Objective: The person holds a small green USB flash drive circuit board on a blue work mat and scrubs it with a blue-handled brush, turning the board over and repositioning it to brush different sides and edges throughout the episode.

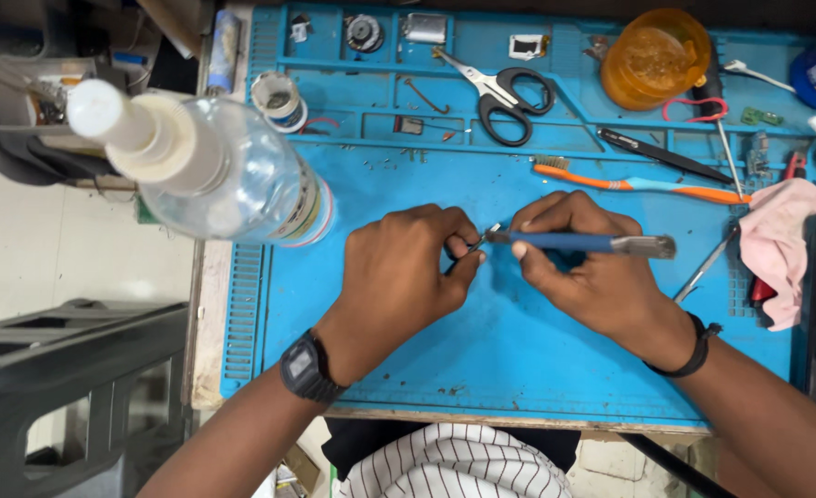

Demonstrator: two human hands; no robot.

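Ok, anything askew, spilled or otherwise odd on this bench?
Mostly an ordinary working clutter. Small bits of debris lie loose on the blue mat above the left hand and right hand. A pink cloth sits crumpled at the mat's right edge, over tool handles. Nothing looks spilled or broken.

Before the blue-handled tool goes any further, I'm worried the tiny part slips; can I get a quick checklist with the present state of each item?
1. Left hand pinching the small part: ok.
2. Right hand grip closed on the blue-handled tool: ok.
3. Tool tip meeting the part: ok.
4. Kind and condition of the part: cannot tell, too small.
5. Clear bottle apart from both hands: ok.
6. Orange toothbrush close behind the right hand: not ok.
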